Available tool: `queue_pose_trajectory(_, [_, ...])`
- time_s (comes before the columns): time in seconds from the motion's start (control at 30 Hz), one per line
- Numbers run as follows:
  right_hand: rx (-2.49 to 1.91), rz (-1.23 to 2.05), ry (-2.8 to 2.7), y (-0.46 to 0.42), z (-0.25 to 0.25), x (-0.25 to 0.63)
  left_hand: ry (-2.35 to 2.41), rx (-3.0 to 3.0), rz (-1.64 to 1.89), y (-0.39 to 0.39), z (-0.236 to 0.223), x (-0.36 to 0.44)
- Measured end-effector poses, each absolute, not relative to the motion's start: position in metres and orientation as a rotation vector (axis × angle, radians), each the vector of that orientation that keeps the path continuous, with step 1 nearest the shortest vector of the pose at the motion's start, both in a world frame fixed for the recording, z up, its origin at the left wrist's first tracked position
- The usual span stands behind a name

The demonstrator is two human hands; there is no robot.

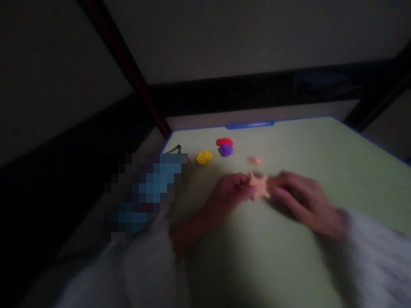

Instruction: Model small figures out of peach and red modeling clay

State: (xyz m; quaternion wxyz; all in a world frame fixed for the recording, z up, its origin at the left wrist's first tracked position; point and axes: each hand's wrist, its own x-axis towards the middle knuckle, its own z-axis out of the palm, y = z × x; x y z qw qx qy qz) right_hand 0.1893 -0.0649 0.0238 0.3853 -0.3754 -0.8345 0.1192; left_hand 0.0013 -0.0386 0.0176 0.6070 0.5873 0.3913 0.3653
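A peach-coloured, star-shaped piece of modelling clay (259, 186) with several stubby points is held above the pale table. My left hand (229, 190) grips its left side, closed, with the thumb over the near face. At its right side is my right hand (300, 199), fingers drawn together against the thumb. Blur hides whether those fingertips touch the star or pinch a small bit. Just beyond the star lies a small peach clay scrap (256, 161).
A yellow clay lump (204, 157) lies left of the scrap. Farther back, a purple lump (226, 149) sits against a red one (224, 141). The table (308, 141) has a blue rim and a blue handle-like strip (250, 125). A pixelated bluish area (157, 184) covers the left edge.
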Motion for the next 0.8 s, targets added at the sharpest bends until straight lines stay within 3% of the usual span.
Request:
queue_pose_trajectory(0.37, [-1.133,0.724,-1.869,-0.067,0.022,0.177,0.928,1.394,0.82,-0.037,0.013,0.002])
queue_pose_trajectory(0.8, [-1.097,0.666,-1.79,-0.065,0.019,0.174,0.955,1.364,0.827,-0.037,0.017,0.004])
